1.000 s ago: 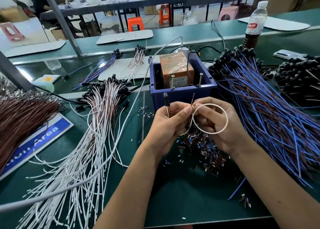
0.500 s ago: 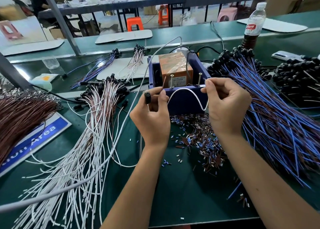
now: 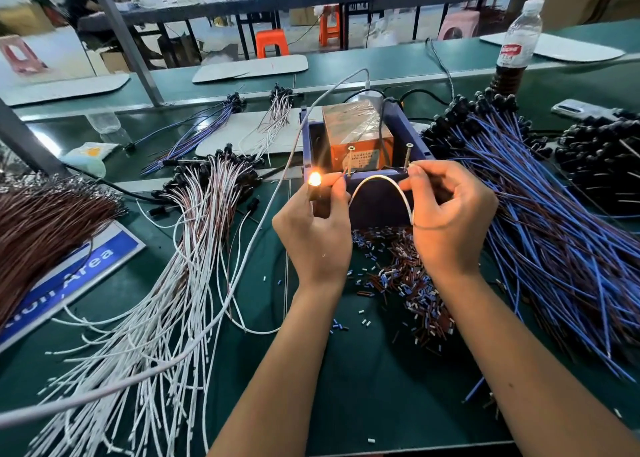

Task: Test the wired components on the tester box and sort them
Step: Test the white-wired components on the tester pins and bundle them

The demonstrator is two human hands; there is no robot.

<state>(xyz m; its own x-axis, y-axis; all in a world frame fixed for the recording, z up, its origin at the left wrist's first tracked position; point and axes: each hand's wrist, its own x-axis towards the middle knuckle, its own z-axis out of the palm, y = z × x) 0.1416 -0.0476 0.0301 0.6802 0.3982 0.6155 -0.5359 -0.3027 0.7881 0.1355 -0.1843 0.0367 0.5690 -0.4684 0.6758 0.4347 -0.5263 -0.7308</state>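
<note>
Green desk carries my sorted heaps: blue-wired components on my right, white-wired ones on my left, brown wire bundle at far left, cut sleeve bits between my wrists. Blue tester box sits just beyond my hands, two screw posts standing at its near edge. My left hand has its grip clamped on the wired component, lamp lit orange, one lead at the left post; my right hand pinches the white wire's other lead at the right post.
</note>
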